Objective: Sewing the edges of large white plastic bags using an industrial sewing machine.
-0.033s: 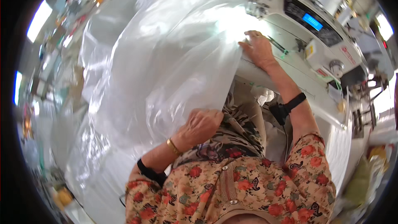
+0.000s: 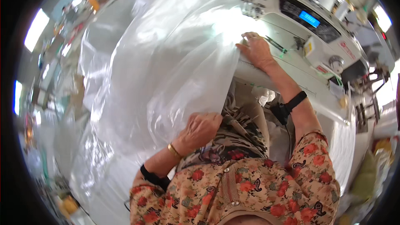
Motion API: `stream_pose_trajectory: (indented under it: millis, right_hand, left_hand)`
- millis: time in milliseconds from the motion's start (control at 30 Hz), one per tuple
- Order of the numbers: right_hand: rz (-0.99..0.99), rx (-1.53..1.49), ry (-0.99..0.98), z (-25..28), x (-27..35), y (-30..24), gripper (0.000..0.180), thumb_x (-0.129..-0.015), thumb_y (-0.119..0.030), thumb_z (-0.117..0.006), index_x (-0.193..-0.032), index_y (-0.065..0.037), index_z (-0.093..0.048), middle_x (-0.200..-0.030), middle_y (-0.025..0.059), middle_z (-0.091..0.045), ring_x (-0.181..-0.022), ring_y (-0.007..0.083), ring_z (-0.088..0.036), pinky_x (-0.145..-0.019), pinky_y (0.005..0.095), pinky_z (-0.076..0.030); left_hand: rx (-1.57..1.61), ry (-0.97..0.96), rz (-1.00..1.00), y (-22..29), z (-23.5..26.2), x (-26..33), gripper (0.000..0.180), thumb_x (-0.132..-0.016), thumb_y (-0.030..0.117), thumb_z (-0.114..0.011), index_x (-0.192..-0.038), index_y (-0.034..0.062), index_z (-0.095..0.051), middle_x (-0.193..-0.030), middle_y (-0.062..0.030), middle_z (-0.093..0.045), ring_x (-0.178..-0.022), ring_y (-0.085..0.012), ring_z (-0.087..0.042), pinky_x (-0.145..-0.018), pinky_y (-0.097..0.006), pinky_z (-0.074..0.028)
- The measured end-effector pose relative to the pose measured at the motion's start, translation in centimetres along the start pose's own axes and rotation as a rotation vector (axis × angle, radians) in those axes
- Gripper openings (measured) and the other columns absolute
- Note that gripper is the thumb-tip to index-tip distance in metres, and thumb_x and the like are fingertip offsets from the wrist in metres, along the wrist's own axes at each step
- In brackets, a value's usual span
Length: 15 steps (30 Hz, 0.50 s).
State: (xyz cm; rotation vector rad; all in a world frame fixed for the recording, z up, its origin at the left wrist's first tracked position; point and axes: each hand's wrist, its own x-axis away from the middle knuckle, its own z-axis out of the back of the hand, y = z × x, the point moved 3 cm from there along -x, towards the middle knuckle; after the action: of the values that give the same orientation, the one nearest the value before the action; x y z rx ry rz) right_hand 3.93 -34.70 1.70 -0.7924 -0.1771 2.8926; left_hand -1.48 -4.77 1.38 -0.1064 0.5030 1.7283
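A large, shiny, translucent plastic sheet [image 2: 175, 66] is spreading across the centre and left of the frame. At lower centre, the left hand [image 2: 201, 130], wearing a gold-coloured bracelet [image 2: 174, 151], is gripping the sheet's right edge with curled fingers. Toward the upper right, the right hand [image 2: 258, 52] is resting at that same edge, its fingers reaching into bright glare that is hiding their exact contact. Just right of it, a slim dark tool [image 2: 276, 45] is lying on the white bench [image 2: 287, 73]. A white sewing machine [image 2: 271, 2] with a lit blue screen [image 2: 309, 18] is standing at upper right.
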Motion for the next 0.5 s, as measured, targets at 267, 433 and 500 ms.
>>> stream_pose_trajectory:
  millis: [267, 433, 500]
  right_hand:
    - [-0.033, 0.011, -0.252, 1.1, 0.9, -2.5, 0.058, -0.095, -0.04, -0.057, -0.128, 0.008, -0.053, -0.13, 0.027, -0.057, -0.12, 0.0382, -0.054, -0.104, 0.046, -0.039]
    - [-0.02, -0.078, -0.294, 1.6, 0.9, -2.6, 0.06, -0.095, -0.04, -0.057, -0.13, 0.008, -0.05, -0.126, 0.0252, -0.055, -0.121, 0.0382, -0.051, -0.103, 0.0473, -0.037]
    - [0.021, -0.087, -0.282, 1.5, 0.8, -2.6, 0.063, -0.094, -0.042, -0.058, -0.13, 0.008, -0.049, -0.123, 0.0247, -0.055, -0.119, 0.0377, -0.051, -0.102, 0.0473, -0.037]
  left_hand:
    - [0.047, -0.011, 0.059, -2.0, -0.7, 0.7, 0.006, -0.078, 0.007, -0.063, -0.081, 0.0059, -0.058, -0.069, -0.0097, -0.058, -0.062, -0.0305, -0.062, -0.057, -0.041, -0.048]
    - [-0.013, 0.019, 0.043, -1.9, -0.5, 0.1, 0.005, -0.08, 0.006, -0.06, -0.079, 0.0064, -0.055, -0.067, -0.011, -0.058, -0.06, -0.0299, -0.062, -0.054, -0.041, -0.049]
    - [-0.025, 0.046, 0.049, -2.4, 0.0, -0.9, 0.004, -0.08, 0.006, -0.059, -0.08, 0.0067, -0.056, -0.065, -0.011, -0.057, -0.059, -0.0304, -0.062, -0.053, -0.042, -0.048]
